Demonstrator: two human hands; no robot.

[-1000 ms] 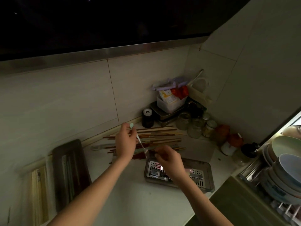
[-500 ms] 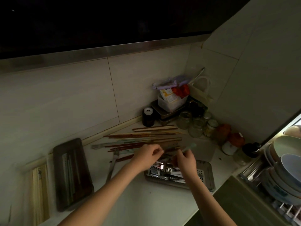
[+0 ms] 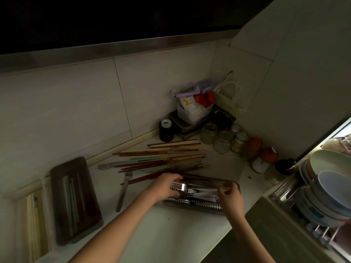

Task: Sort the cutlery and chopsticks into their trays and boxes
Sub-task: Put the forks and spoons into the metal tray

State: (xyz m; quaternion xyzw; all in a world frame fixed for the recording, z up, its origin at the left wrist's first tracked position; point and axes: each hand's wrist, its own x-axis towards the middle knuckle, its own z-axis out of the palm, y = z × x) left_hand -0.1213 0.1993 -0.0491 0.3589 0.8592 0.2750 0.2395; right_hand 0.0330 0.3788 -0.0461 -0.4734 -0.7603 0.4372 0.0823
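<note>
A perforated metal tray (image 3: 201,207) holds forks and a pale-handled spoon (image 3: 205,194) near the counter's front edge. My left hand (image 3: 165,186) rests over the tray's left end, fingers bent onto the fork heads; its grip is unclear. My right hand (image 3: 230,198) is at the tray's right end, fingertips pinched at the spoon's handle. Behind the tray lies a loose pile of chopsticks (image 3: 161,158), brown, tan and pale green. A fork (image 3: 123,188) lies left of the tray, another fork (image 3: 108,165) farther back. A dark brown tray (image 3: 57,205) holds chopsticks.
A pale wooden box (image 3: 36,221) sits at the far left. Glass jars (image 3: 222,141), a dark jar (image 3: 166,130) and stacked containers (image 3: 191,114) crowd the back corner. A dish rack with bowls (image 3: 332,186) stands at the right. The lighting is dim.
My left hand came down from above the chopstick pile to the tray's left end. My right hand shifted to the tray's right end, and the pale-handled spoon now lies in the tray.
</note>
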